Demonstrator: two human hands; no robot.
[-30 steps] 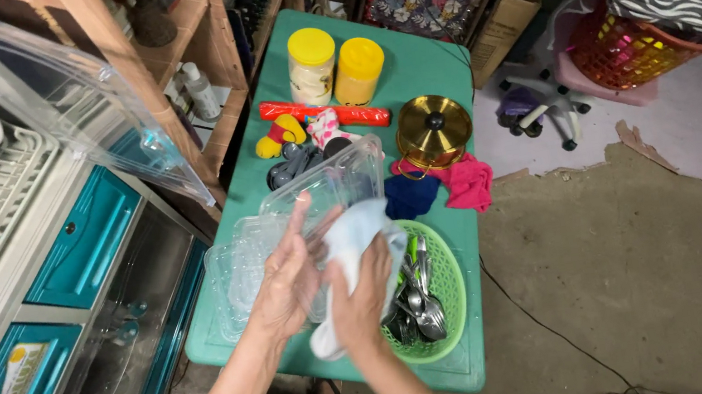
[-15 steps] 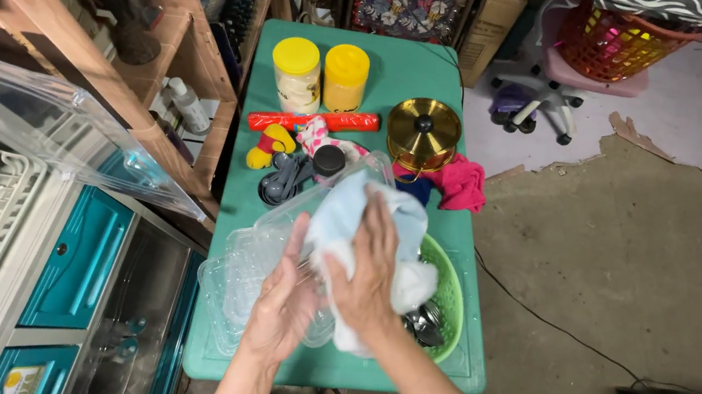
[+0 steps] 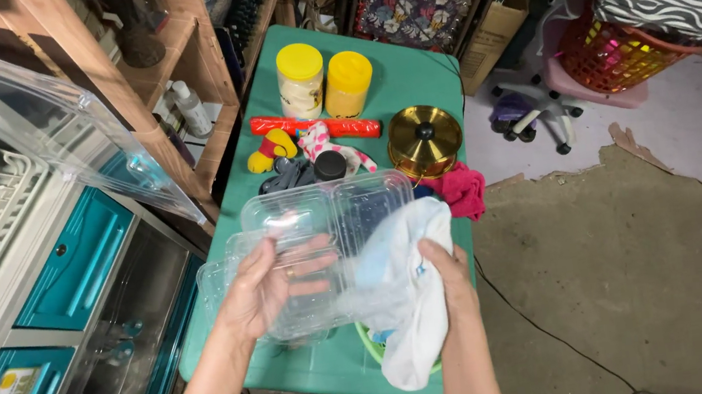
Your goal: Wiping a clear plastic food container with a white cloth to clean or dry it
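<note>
Container: clear tray (image 3: 319,229), now lifted off bench (image 3: 408,79).
Left hand (image 3: 267,284): grip holds tray underside.
Right hand (image 3: 445,268): grip presses cloth (image 3: 412,307), shifted right of tray.

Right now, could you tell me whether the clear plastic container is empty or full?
Empty: the clear plastic container shows only see-through walls, held by the left hand and wiped with a white cloth.

My left hand (image 3: 267,282) grips clear plastic container (image 3: 328,228) over green table (image 3: 408,79); my right hand (image 3: 449,276) presses white cloth (image 3: 412,307) against it.
</note>
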